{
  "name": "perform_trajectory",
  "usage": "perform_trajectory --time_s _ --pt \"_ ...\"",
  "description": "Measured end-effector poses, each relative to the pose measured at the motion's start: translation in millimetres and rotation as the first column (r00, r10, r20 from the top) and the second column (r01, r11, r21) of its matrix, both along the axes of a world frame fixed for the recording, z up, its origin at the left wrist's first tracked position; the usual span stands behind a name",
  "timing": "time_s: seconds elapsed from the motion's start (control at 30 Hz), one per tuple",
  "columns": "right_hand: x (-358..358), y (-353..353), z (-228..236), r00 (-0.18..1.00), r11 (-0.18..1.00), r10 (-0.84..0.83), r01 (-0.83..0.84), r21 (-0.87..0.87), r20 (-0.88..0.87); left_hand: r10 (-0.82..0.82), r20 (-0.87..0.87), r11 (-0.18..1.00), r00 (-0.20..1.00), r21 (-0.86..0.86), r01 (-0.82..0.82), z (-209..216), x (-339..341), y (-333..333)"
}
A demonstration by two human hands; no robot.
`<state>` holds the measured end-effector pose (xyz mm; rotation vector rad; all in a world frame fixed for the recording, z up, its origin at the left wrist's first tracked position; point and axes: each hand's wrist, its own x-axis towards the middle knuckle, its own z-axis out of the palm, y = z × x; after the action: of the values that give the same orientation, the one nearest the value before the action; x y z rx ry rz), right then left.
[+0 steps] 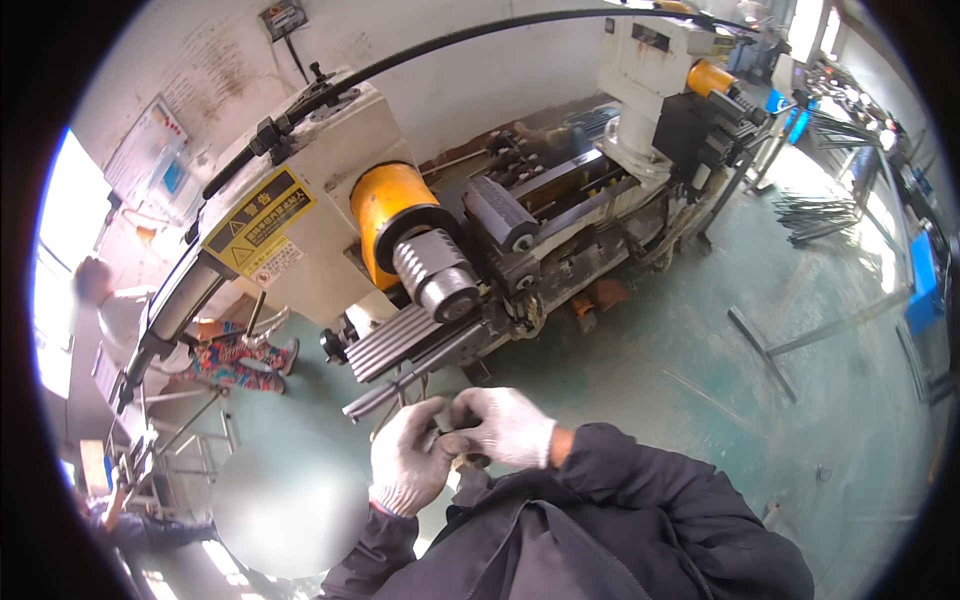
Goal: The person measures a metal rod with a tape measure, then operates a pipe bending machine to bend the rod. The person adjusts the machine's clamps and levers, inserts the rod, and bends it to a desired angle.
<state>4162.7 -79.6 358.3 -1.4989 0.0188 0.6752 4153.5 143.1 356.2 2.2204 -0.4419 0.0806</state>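
Note:
Both my hands wear white work gloves with greyed fingertips and meet in front of my dark jacket (590, 520). My left hand (408, 462) is curled, its thumb and fingers bent toward the right. Against it presses my right hand (508, 428), fingers bent inward. Whatever lies between the fingertips is small and mostly hidden; I cannot make out its kind. Just beyond the hands, long grey metal bars (400, 340) lie side by side at the machine's near end. Above them a ridged steel cylinder (435, 272) sticks out of an orange housing (385, 205).
The large cream machine (340, 130) stretches away to the upper right, with a black hose (430, 52) along its top. A person in patterned trousers (235, 362) stands at the left. Thin metal rods (815, 215) are stacked at the right, near a metal frame (765, 355) on the green floor.

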Motion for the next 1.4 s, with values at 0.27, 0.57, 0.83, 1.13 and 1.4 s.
perform_trajectory --time_s 0.27,0.57,0.83,1.13,1.4 --pt "14.5 -305.2 -1.2 0.855 0.859 -0.5 0.468 0.208 0.139 0.318 -0.209 0.9 0.925 0.372 -0.225 -9.7 -44.0 -17.5" --pt "37.6 -622.0 9.3 0.491 0.557 -0.773 0.829 0.059 0.402 -0.049 0.074 0.888 0.996 0.46 0.009 -31.8 20.9 -23.9" --pt "123.6 -783.4 -17.5 0.302 0.418 -0.861 0.879 0.231 0.409 0.04 0.324 0.938 0.945 0.314 -0.147 26.1 68.1 -213.9" --pt "260.6 -929.0 -53.4 0.151 0.249 -0.941 0.916 0.316 0.304 0.088 0.486 0.874 0.869 0.381 -0.302 49.5 95.8 -398.0" --pt "303.5 -947.2 -63.0 0.162 0.269 -0.95 0.858 0.439 0.265 0.144 0.493 0.899 0.858 0.297 -0.322 51.3 109.9 -424.6"
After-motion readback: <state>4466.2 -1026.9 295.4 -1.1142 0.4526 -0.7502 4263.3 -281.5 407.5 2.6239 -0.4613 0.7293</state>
